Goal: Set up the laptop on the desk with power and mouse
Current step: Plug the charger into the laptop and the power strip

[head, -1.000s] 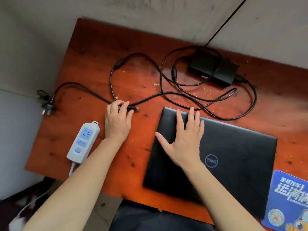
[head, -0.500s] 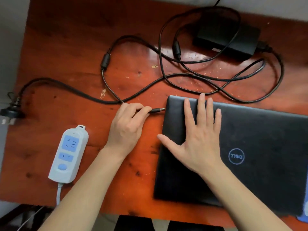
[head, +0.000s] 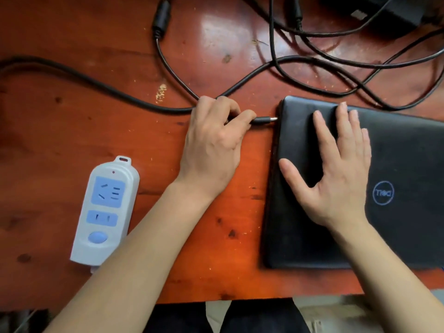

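A closed black laptop (head: 396,236) lies on the red-brown wooden desk (head: 72,111) at the right. My right hand (head: 336,174) rests flat on its lid, fingers spread. My left hand (head: 213,143) pinches the charger's barrel plug (head: 264,120), whose metal tip touches the laptop's left edge near the far corner. The black charger cable (head: 96,80) loops across the far half of the desk to the power brick (head: 384,13) at the top right. No mouse is in view.
A white and blue power strip (head: 105,212) lies on the desk at the left, by my left forearm. A ferrite bead (head: 162,16) sits on the cable at the top. The desk's near edge runs just above my lap.
My left hand has carried the plug rightward from the desk's middle to the laptop's left edge. The view has moved closer and lower. My right hand has stayed on the lid.
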{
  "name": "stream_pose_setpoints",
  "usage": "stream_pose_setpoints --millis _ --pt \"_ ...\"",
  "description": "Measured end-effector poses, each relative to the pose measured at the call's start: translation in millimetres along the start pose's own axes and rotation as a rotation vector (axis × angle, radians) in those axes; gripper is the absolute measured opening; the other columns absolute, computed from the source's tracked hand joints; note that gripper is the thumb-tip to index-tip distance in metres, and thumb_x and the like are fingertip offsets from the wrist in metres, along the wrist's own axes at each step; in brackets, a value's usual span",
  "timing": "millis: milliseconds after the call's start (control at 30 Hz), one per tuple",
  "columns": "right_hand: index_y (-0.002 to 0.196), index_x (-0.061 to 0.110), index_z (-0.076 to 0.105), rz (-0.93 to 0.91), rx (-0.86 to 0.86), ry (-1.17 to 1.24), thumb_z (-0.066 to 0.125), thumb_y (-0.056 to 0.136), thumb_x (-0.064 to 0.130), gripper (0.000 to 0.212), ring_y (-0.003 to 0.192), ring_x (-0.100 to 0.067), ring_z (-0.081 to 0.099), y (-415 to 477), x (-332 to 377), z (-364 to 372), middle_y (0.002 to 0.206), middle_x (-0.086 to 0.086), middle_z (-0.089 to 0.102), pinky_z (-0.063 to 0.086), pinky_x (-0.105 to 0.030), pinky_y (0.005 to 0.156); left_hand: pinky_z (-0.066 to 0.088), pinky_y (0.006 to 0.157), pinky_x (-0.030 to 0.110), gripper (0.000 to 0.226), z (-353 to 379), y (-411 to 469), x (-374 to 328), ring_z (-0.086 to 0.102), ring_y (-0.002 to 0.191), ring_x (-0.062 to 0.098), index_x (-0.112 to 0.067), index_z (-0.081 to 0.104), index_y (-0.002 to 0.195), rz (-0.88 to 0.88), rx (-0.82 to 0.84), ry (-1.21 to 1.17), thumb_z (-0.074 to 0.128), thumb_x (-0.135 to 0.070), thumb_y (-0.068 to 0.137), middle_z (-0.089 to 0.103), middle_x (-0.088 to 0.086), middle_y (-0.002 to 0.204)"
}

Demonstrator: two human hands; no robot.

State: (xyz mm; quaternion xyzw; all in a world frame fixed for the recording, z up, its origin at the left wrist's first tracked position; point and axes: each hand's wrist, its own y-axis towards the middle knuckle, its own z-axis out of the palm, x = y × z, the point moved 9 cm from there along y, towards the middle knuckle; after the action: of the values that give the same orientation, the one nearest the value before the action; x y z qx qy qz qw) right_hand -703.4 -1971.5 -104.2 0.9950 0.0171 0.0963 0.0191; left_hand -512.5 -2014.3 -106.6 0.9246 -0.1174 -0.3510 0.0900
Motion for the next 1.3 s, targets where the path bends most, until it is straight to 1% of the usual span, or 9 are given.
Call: stream_pose_setpoints --millis 233,467,567,733,867,1033,1100,1200,1300 --pt "0.152 0.017 0.035 0.0 -0.007 -0.001 0.048 0.089 0.066 0.081 0.152 -0.027 0.012 0.5 -0.4 -1.2 0.163 -0.015 0.02 0.01 -0.052 0.122 0.046 0.079 0.048 0.016 8.2 15.2 -1.4 0.053 0.088 0.036 -0.006 0.076 0.101 -0.05 0.066 -0.089 0.064 -0.005 0.09 0.064 0.013 0.093" --pt "0.152 0.015 0.035 -0.008 0.006 -0.017 0.047 0.089 0.066 0.082 0.152 -0.029 0.011 3.2 0.9 -0.5 0.163 -0.016 0.019 0.01 -0.053 0.121 0.046 0.076 0.05 0.015 11.5 28.8 -3.6 0.054 0.085 0.036 -0.002 0.075 0.101 0.123 0.178 -0.096 0.065 -0.006 0.09 0.066 0.012 0.091" --pt "0.152 0.015 0.034 -0.011 0.015 -0.036 0.045 0.089 0.067 0.083 0.152 -0.029 0.01 3.6 -0.1 1.3 0.163 -0.016 0.018 0.01 -0.054 0.121 0.042 0.074 0.046 0.014 14.6 30.1 -7.8 0.055 0.083 0.035 -0.002 0.075 0.1 0.174 0.184 -0.093 0.065 -0.005 0.091 0.067 0.011 0.09" --pt "0.152 0.014 0.033 -0.022 0.029 -0.046 0.043 0.09 0.068 0.083 0.153 -0.03 0.009 3.2 0.3 3.0 0.163 -0.016 0.017 0.01 -0.055 0.121 0.036 0.071 0.041 0.013 15.7 27.8 -8.6 0.055 0.082 0.032 -0.003 0.074 0.1 0.225 0.169 -0.051 0.065 -0.003 0.091 0.066 0.011 0.09" --pt "0.152 0.014 0.033 -0.022 0.034 -0.052 0.04 0.09 0.07 0.084 0.153 -0.029 0.009 3.1 0.4 3.6 0.163 -0.016 0.017 0.01 -0.055 0.121 0.042 0.068 0.043 0.014 12.9 23.7 -12.3 0.057 0.076 0.033 -0.001 0.074 0.098 0.276 0.108 -0.01 0.066 0.005 0.089 0.066 0.012 0.085" --pt "0.153 0.015 0.032 -0.025 0.028 -0.061 0.039 0.089 0.07 0.084 0.153 -0.029 0.008 3.2 -0.5 3.5 0.163 -0.015 0.017 0.01 -0.054 0.121 0.05 0.064 0.042 0.016 8.6 20.4 -19.2 0.054 0.067 0.032 0.007 0.072 0.1 0.371 0.043 -0.015 0.057 0.007 0.094 0.065 0.015 0.076" --pt "0.153 0.016 0.031 -0.02 0.027 -0.063 0.039 0.089 0.071 0.084 0.153 -0.029 0.008 3.1 -0.7 2.8 0.164 -0.014 0.016 0.01 -0.054 0.121 0.051 0.066 0.042 0.017 8.5 18.7 -21.6 0.054 0.068 0.031 0.006 0.072 0.101 0.385 0.038 0.02 0.056 0.005 0.095 0.066 0.015 0.079" --pt "0.154 0.017 0.03 -0.012 0.035 -0.059 0.038 0.089 0.071 0.085 0.153 -0.029 0.008 1.5 -0.2 3.7 0.164 -0.014 0.016 0.009 -0.054 0.121 0.051 0.073 0.044 0.015 12.0 19.5 -19.7 0.057 0.077 0.034 0.002 0.071 0.103 0.335 0.051 0.093 0.062 0.003 0.091 0.067 0.015 0.09" --pt "0.153 0.017 0.031 -0.003 0.046 -0.049 0.041 0.089 0.071 0.084 0.153 -0.029 0.01 1.8 0.4 -0.1 0.163 -0.014 0.018 0.011 -0.053 0.121 0.046 0.075 0.046 0.015 14.4 21.9 -20.5 0.056 0.085 0.034 -0.006 0.07 0.103 0.276 0.084 0.184 0.063 -0.009 0.09 0.066 0.011 0.1"
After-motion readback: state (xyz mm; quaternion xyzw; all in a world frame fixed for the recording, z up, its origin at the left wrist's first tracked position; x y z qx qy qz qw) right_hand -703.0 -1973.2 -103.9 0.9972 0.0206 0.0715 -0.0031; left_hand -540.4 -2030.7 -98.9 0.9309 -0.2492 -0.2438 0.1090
